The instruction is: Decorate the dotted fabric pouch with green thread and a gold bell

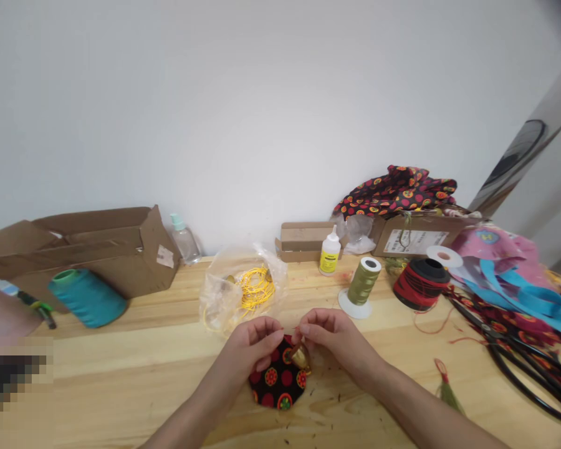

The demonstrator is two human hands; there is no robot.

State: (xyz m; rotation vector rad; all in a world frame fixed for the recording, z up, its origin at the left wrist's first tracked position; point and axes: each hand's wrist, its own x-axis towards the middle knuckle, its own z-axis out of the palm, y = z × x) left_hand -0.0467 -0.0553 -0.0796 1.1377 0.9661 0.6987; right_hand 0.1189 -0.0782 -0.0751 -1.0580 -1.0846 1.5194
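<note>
A round black fabric piece [280,390] with red dots and bright flower prints is at the front middle, below my hands. A small gold-coloured bell [301,357] lies against its upper right edge. My left hand [255,346] is closed in a pinch at the top of the fabric, where a bit of thin red cord shows at the fingertips. Close beside it, my right hand [331,333] pinches the red cord just above the bell. The fingers cover most of the cord, so its path is hidden.
Behind the hands are a plastic bag [215,296] of yellow cord, a glue bottle [330,252] and an olive thread spool [363,284]. Large black scissors [505,349], red thread [414,284] and a tassel [447,390] lie right. A teal thread cone [88,299] lies left by a cardboard box [135,268].
</note>
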